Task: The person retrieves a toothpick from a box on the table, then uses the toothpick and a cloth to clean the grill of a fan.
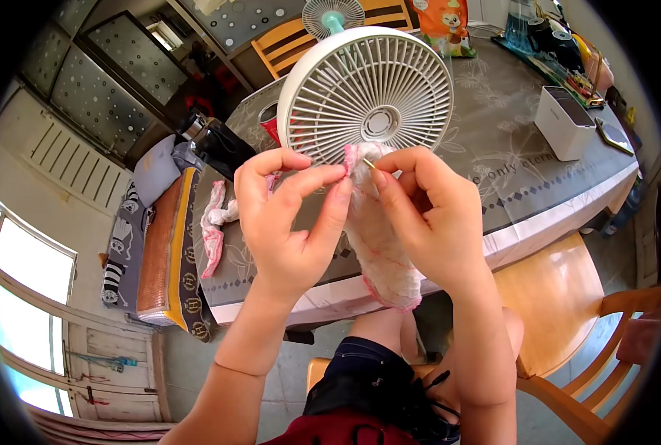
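Cloth [384, 241], white with pink edging, hung in front of the near edge of the surface [493, 156], its upper end raised before a white fan [371, 89]. The left hand [289, 215] had its grip closed on the pink-trimmed top, pinching it between thumb and fingertips. The right hand [435, 215] had its grip closed on a thin golden piece [369, 163] at that top, perhaps a needle, though too small to tell. Another white-and-pink cloth [213, 219] lay knotted on the surface, near a black flask [223, 144]; a white box [560, 130] stood at the right beside a phone [613, 136].
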`<act>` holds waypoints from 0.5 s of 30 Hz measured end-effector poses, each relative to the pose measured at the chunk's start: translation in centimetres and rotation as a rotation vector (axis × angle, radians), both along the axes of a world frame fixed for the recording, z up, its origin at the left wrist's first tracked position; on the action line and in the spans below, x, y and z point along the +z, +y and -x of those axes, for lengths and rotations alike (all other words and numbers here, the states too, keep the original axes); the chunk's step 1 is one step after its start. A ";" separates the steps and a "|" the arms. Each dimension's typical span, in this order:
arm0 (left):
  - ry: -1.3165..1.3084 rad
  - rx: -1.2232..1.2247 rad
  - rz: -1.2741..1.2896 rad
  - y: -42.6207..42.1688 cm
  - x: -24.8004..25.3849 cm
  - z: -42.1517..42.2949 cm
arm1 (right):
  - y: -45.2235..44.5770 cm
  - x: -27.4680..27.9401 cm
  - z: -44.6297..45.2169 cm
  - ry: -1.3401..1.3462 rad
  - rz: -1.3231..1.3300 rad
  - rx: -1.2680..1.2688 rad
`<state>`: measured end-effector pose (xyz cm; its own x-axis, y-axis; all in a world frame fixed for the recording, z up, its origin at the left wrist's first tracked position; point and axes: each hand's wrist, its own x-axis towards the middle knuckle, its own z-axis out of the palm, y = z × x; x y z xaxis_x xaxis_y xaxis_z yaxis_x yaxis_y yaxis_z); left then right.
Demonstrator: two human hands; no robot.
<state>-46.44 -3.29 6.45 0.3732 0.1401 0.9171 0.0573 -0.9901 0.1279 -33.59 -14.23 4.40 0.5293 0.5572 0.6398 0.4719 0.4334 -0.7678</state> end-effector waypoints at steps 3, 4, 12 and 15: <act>-0.053 0.002 -0.109 1.3 -0.1 0.7 | 0.2 0.0 0.2 0.003 -0.026 -0.041; -0.096 -0.012 -0.170 1.8 0.0 0.7 | 0.3 0.0 0.3 -0.004 -0.018 -0.064; -0.108 -0.616 0.587 3.0 -0.9 -3.0 | 1.7 -0.5 0.8 -0.118 -0.015 -0.225; -0.081 -0.604 0.515 3.3 -1.9 -3.3 | 2.1 -0.4 0.8 -0.159 -0.041 -0.282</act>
<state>-43.12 -0.01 4.59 0.4545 0.3490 0.8195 -0.4992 -0.6622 0.5589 -34.41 -12.10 3.95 0.5510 0.3748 0.7456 0.6901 0.2976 -0.6596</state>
